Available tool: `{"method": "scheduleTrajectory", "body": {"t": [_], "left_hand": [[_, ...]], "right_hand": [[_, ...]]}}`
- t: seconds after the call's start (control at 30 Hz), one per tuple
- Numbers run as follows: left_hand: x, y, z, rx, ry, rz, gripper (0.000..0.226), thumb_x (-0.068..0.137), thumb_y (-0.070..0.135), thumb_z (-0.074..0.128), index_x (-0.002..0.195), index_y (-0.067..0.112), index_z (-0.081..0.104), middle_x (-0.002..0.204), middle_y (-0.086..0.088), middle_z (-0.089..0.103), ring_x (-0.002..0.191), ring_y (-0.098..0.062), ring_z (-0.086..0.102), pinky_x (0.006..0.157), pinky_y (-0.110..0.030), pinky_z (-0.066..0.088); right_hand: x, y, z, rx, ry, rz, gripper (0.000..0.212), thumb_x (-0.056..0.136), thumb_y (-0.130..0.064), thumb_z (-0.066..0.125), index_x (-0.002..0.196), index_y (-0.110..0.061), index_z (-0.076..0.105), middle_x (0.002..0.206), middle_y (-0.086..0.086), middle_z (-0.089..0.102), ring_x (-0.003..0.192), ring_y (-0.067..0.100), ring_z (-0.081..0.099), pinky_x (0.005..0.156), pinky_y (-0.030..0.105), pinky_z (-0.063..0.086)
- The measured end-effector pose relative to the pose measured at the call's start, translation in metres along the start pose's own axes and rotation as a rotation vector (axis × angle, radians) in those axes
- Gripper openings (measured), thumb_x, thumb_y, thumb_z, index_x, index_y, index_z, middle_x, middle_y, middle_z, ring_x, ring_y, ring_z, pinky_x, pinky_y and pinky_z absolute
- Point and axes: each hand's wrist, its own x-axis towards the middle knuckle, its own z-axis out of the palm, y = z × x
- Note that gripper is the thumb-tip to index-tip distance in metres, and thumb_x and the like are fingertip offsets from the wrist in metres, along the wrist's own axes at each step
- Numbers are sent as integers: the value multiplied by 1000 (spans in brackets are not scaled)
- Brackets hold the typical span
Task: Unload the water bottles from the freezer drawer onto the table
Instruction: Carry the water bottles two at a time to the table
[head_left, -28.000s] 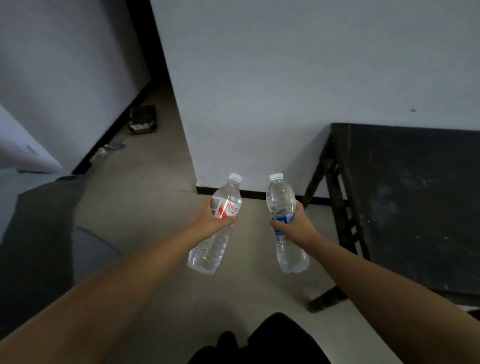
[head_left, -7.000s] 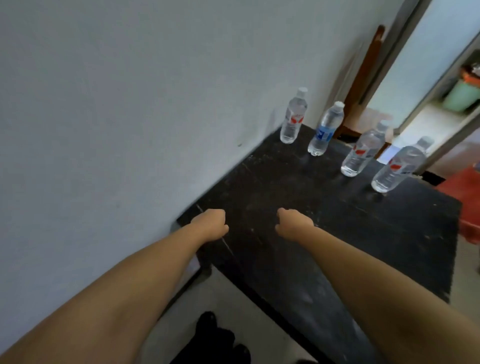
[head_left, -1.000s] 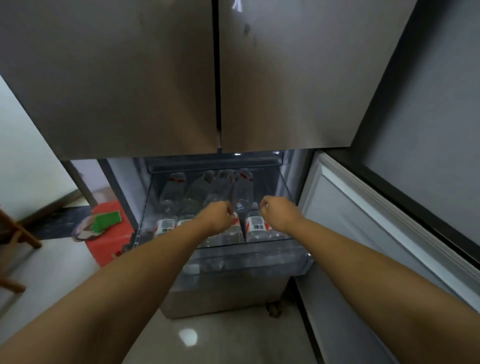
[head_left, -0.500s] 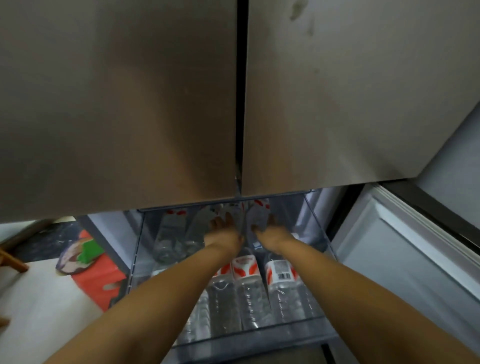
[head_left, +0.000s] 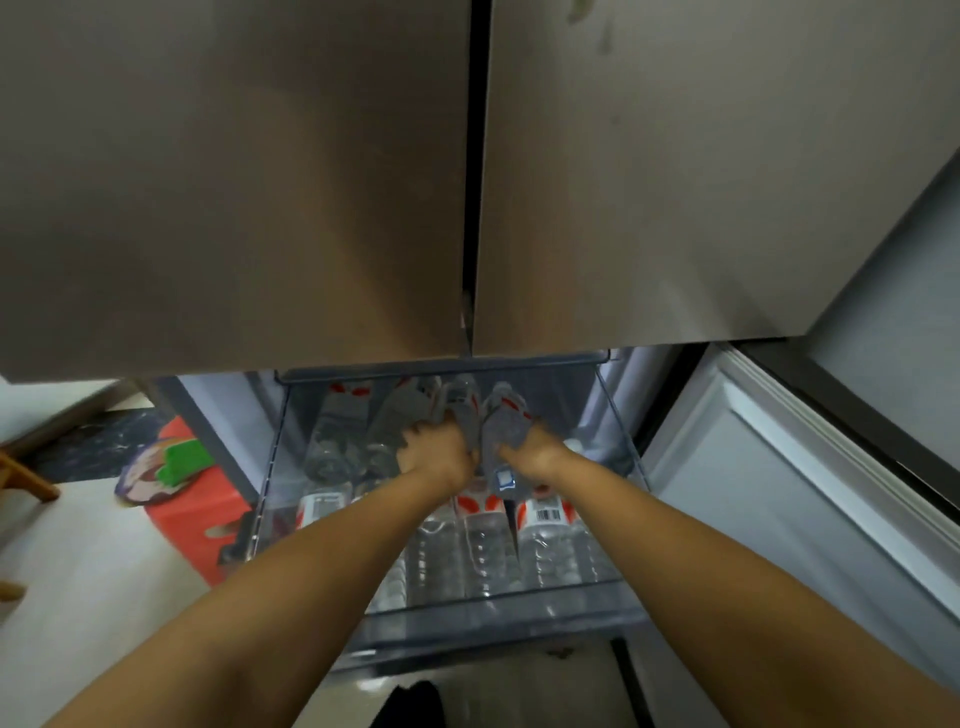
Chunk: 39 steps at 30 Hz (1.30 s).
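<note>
Two brushed-metal fridge doors (head_left: 234, 182) fill the top two-thirds of the frame, shut, w/ a dark seam running down just right of centre. Below them, centre-bottom, the clear freezer drawer (head_left: 498, 610) is pulled out toward the camera; an open white lower door (head_left: 779, 499) stands at lower right.

Both forearms reach in from the bottom corners and meet mid-frame over the drawer. Left hand (head_left: 434, 454) has its fingers curled round a water bottle (head_left: 460, 410) in the back row, gripping the body. Right hand (head_left: 532, 452) is wrapped round the neighbouring bottle (head_left: 501, 415), just beside the first; red label marks show near its top and a small blue-white patch shows by the wrist. Both held bottles look tilted up off the pile, but motion blur makes it hard to say if they're clear of the others.

Rest of the water bottles (head_left: 483, 551) lie on their sides in the drawer, approx. two rows: front row w/ red-white labels and a barcode facing up, more at back left (head_left: 337, 431).

Left side of frame: pale floor, a red plastic stool (head_left: 192, 525) just beside the fridge w/ a green item (head_left: 182, 457) on top, a bit of wooden furniture (head_left: 21, 475) at the far left edge.
</note>
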Motion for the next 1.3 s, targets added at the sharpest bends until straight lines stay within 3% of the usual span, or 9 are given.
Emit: {"method": "scheduleTrajectory", "body": {"t": [0.13,0.27,0.37,0.63,0.9,1.0,1.2,1.23,1.3], "left_hand": [[-39,2,4,-29,-1,-25,74,91,43,54,149,18,15,146,-23,27,136,-37,24,105,-46,36],[-71,-5,15,-103,-51,-25,103,85,46,63,152,21,-11,149,-27,24,138,-42,25,111,-47,28],[-85,-8,21,-154,-93,-32,120,77,41,74,149,24,-21,155,-21,19,142,-40,23,114,-49,29],[-76,-6,14,-284,-258,-90,120,83,34,71,145,16,-31,158,-18,14,145,-36,20,118,-46,24],[-31,1,21,-466,-197,-317,126,72,50,75,150,19,-19,157,-21,15,139,-38,32,112,-47,34],[-23,-4,18,-532,-176,-280,118,67,37,83,151,8,5,147,-22,34,132,-38,41,109,-46,37],[-8,-13,8,-748,-287,-252,96,69,16,82,145,4,26,128,-18,55,105,-28,63,81,-34,57],[-8,-14,4,-816,-332,-245,81,70,18,82,137,5,38,122,-17,59,94,-25,65,70,-32,59],[-11,-16,-4,-916,-442,-250,47,74,28,78,112,8,59,111,-16,65,87,-26,66,76,-37,59]], "right_hand": [[-34,6,-6,5,-41,38,69,97,-35,50,149,-5,16,145,17,42,124,33,51,93,35,44],[-57,23,-2,10,-176,7,57,93,-37,57,139,-12,34,129,15,53,103,29,61,86,38,55],[-66,34,0,-90,-287,15,60,88,-40,63,137,-15,39,132,11,52,111,29,58,93,40,53],[-63,36,-7,-75,-362,48,65,88,-52,58,140,-18,39,139,10,48,115,28,56,82,35,52],[-24,27,7,221,-51,79,72,89,-54,55,142,-7,38,138,12,50,114,26,55,84,32,46],[-8,24,19,186,9,82,81,80,-53,66,142,-9,37,136,9,52,114,24,57,83,27,46],[-3,23,1,352,-147,170,77,73,-45,75,134,-8,45,102,9,59,89,26,59,70,27,48],[-4,25,-3,417,-180,208,83,65,-48,78,132,-9,48,103,10,62,92,28,61,77,32,52],[-10,27,-11,584,-238,243,81,61,-49,81,126,-8,53,112,13,66,101,33,64,90,45,51]]}}
